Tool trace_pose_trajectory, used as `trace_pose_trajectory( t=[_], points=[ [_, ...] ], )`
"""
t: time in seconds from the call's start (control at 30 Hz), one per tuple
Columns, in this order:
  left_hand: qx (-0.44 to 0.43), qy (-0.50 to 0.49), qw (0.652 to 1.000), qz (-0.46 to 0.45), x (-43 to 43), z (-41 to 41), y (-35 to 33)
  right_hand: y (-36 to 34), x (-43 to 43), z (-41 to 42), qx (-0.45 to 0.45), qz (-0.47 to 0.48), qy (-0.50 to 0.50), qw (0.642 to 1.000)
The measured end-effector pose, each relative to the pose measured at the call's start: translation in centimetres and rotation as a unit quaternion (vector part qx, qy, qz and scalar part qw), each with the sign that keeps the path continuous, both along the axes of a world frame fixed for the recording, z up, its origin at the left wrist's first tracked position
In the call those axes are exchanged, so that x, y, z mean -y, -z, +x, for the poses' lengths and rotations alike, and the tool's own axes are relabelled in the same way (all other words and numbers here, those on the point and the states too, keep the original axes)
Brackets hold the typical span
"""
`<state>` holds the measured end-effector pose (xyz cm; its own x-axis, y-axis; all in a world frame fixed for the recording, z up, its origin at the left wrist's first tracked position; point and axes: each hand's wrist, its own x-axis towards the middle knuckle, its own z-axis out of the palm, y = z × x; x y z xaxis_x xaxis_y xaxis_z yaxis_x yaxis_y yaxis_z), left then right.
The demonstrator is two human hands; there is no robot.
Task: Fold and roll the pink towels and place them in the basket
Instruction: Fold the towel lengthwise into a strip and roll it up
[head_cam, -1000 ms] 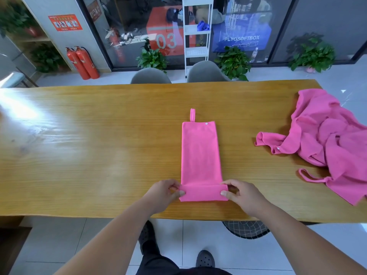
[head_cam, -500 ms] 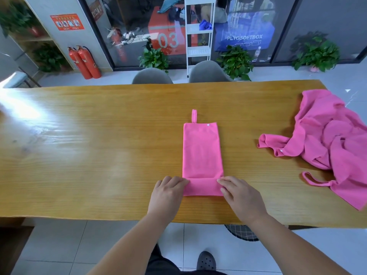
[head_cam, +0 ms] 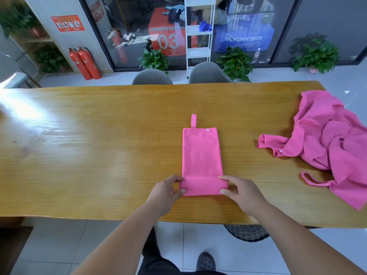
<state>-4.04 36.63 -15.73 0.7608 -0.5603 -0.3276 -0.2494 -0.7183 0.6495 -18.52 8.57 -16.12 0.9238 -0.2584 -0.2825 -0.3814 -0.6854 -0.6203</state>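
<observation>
Folded towel [head_cam: 201, 153] mid-table [head_cam: 89, 155], towel heap [head_cam: 335, 141] far right.

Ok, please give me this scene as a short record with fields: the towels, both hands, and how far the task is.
folded towel: long narrow strip, flat on the table, hanging loop at the far end
near end: turned over into a first roll
left hand: pinches the roll's left end
right hand: pinches the roll's right end
pile of towels: crumpled, at the right, not folded
stage: roll started, most of the strip flat
</observation>
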Motion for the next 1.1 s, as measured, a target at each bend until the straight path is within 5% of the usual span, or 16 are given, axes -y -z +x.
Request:
trace_pose_trajectory(
  t=[0.2, 0.4, 0.53, 0.9, 1.1],
  points=[
    [-0.063, 0.068, 0.993, 0.068, -0.4, 2.0, -0.1, -0.6, 1.1, 0.7, -0.051, 0.092, -0.005, 0.994],
    [0.125, 0.003, 0.989, 0.076, 1.3, 1.5, -0.6, -1.3, -0.6, 2.0, 0.044, -0.141, 0.002, 0.989],
    [0.211, 0.013, 0.976, 0.06, 1.8, 0.1, -0.3, -1.4, -1.5, 2.0, 0.043, -0.201, -0.029, 0.978],
    [0.069, 0.053, 0.993, 0.078, 0.6, 1.3, -1.2, -1.1, 0.3, 1.7, -0.069, -0.085, -0.056, 0.992],
    [0.235, 0.023, 0.971, 0.025, 2.0, 0.4, 0.0, -1.3, -1.6, 1.9, 0.063, -0.197, -0.042, 0.978]
  ],
)
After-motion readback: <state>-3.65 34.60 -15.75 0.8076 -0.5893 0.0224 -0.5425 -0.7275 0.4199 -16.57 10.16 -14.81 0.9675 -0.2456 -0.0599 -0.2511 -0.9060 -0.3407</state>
